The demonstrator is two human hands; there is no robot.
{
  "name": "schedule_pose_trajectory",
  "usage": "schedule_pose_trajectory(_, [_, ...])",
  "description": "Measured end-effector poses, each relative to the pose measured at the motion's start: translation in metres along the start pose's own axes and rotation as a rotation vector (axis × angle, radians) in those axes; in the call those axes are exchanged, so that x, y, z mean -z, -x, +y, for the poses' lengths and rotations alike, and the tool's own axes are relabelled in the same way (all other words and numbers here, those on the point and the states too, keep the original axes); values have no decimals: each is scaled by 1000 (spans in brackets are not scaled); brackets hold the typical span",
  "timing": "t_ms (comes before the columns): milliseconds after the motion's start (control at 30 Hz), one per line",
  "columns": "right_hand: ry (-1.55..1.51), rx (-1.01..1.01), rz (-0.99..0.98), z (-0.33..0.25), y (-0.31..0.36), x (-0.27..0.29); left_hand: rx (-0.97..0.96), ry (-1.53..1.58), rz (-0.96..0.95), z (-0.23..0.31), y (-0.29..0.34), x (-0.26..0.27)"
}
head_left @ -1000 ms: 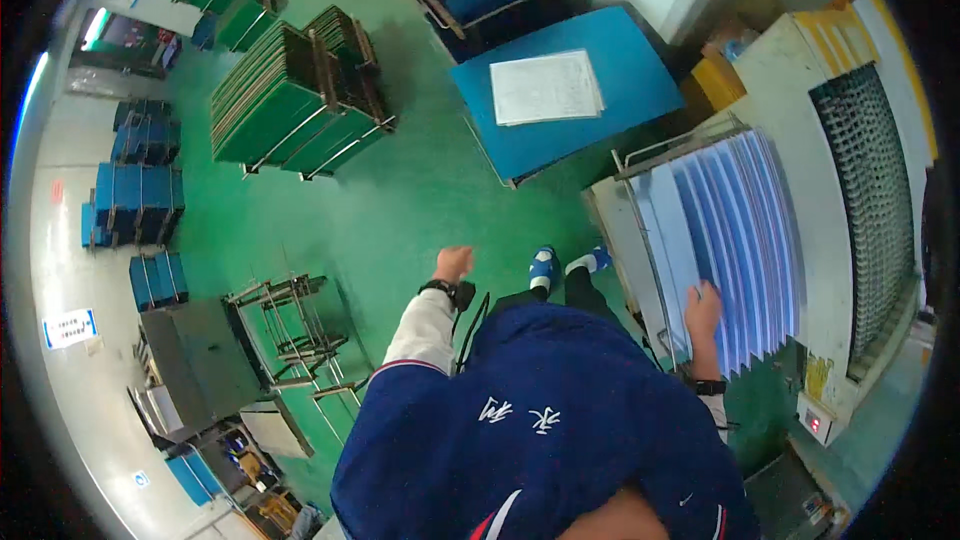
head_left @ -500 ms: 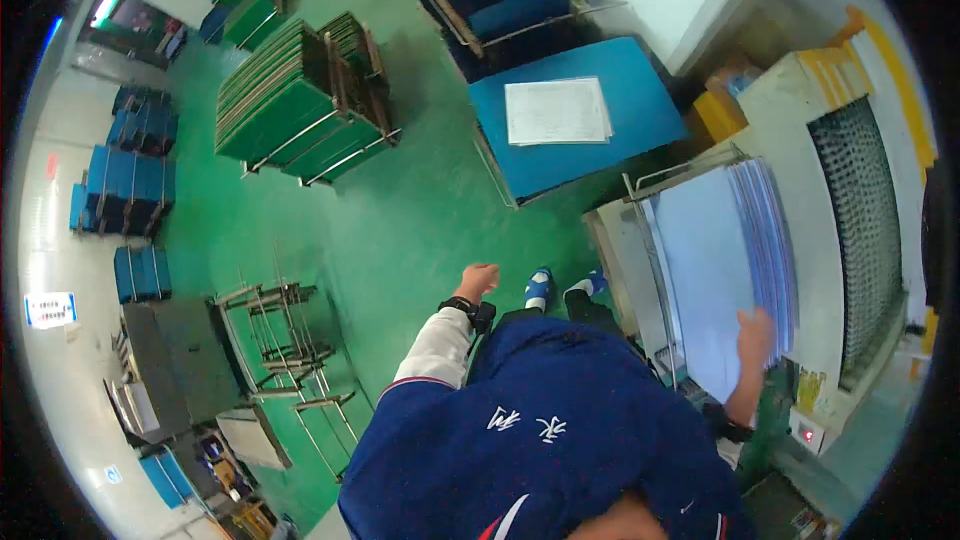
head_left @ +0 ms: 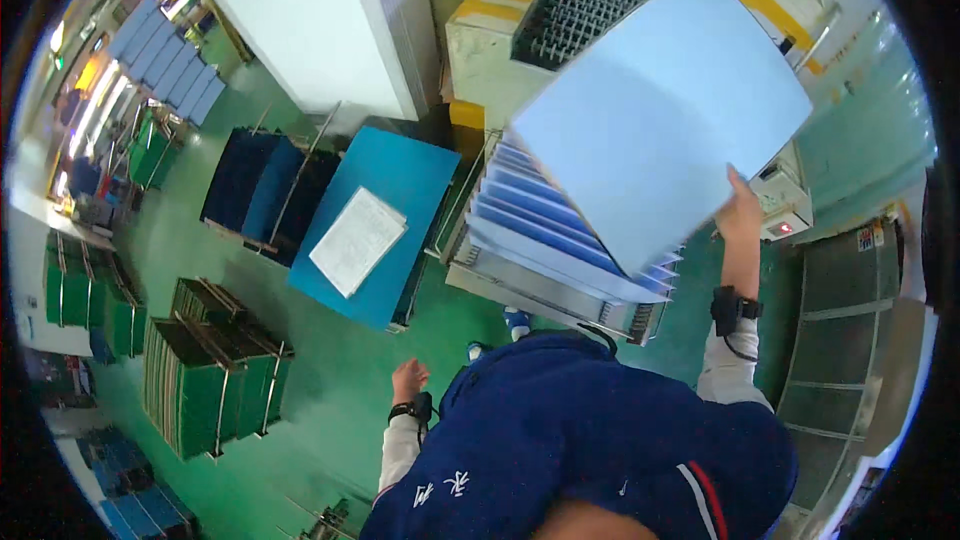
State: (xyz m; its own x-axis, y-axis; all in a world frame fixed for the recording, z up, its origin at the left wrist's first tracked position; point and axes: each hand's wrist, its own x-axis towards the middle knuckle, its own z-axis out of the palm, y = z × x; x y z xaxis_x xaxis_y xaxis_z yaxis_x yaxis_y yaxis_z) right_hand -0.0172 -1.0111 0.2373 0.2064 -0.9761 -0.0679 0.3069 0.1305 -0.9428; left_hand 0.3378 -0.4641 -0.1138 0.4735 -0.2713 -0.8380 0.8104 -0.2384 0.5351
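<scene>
My right hand [head_left: 738, 208] grips a large light-blue panel [head_left: 665, 105] by its near right corner, with the thumb over the face. The panel is raised and tilted above a rack [head_left: 530, 282], where several similar panels [head_left: 535, 230] stand on edge in a row. Part of that row is hidden behind the raised panel. Down by my left side, my left hand [head_left: 410, 380] is closed in a loose fist with nothing in it. It touches nothing.
Behind the panel stands a machine [head_left: 478, 50] with a roller-filled opening [head_left: 580, 15]. Left of the rack, a blue board [head_left: 375, 230] bears white papers [head_left: 358, 240]. A rack of green boards [head_left: 185, 380] stands farther left; a grey metal frame [head_left: 835, 340] is at the right.
My view has turned to the right. My right hand, earlier at the racked panels, now holds one panel up above them. The left hand stays low at my side.
</scene>
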Motion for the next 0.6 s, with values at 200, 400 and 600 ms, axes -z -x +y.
schedule_pose_trajectory(200, [-364, -149, 30, 33, -92, 0, -55, 4, 56, 22, 10, -21])
schedule_pose_trajectory(400, [-562, -194, 10, 64, -199, -23, -116, 14, 153, 22, 39, -20])
schedule_pose_trajectory(600, [-404, -233, -141, 63, -289, -34, -66, 94, 248, -17, 59, -5])
